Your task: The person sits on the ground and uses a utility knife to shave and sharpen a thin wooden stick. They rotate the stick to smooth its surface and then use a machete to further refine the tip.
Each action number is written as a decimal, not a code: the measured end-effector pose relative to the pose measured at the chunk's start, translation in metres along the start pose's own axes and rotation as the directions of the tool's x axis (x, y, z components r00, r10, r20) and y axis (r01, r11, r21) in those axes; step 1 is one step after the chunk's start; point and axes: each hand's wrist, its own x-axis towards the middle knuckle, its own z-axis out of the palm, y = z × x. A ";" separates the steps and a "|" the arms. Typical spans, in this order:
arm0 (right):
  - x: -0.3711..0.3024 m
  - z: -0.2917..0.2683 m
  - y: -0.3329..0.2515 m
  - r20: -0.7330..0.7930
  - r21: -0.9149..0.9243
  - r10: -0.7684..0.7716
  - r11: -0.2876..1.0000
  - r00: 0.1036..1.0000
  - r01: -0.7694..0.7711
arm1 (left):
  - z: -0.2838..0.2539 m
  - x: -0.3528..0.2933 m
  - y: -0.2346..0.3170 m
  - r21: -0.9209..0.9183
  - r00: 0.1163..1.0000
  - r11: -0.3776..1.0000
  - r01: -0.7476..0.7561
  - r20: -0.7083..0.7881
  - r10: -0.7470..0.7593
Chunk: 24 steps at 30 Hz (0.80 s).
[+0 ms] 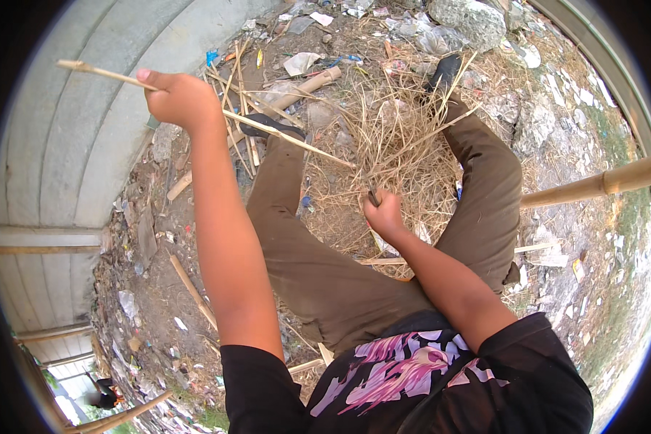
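My left hand (182, 101), raised at the upper left, is closed round a long thin bamboo stick (289, 137). The stick slants down to the right, and its far end lies close above my right hand (385, 215). My right hand is closed in a fist between my knees. A short dark end of a tool (373, 197) pokes out of it; the rest is hidden, so its kind cannot be made out. Pale bamboo shavings (401, 155) lie heaped on the ground between my legs.
Bamboo strips (239, 94) and a thick bamboo piece (307, 88) lie by my left shoe (271, 127). A bamboo pole (593, 182) juts in from the right. A grey panel wall (87, 108) stands on the left. Litter and a rock (470, 23) lie beyond. Another person (105, 394) is far off, lower left.
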 end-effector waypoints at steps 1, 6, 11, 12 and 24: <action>-0.008 0.000 0.020 0.049 -0.135 0.107 0.986 0.993 -0.100 | 0.002 -0.004 -0.001 0.033 0.998 0.998 -0.057 0.003 0.057; 0.000 -0.002 0.033 0.200 -0.224 0.499 0.861 0.843 -0.457 | 0.011 -0.003 0.001 0.050 0.988 0.992 -0.114 0.113 0.108; 0.024 -0.038 -0.084 0.230 0.177 0.322 0.914 0.918 -0.365 | 0.013 -0.014 0.008 0.031 0.988 0.993 -0.117 0.101 0.113; 0.022 -0.046 -0.106 0.102 0.075 0.043 0.996 0.994 -0.051 | 0.013 -0.019 0.009 0.021 0.988 0.995 -0.099 0.119 0.096; -0.012 0.014 0.054 0.295 0.121 0.602 0.747 0.742 -0.654 | 0.044 -0.030 0.033 0.020 0.985 0.996 -0.084 0.153 0.080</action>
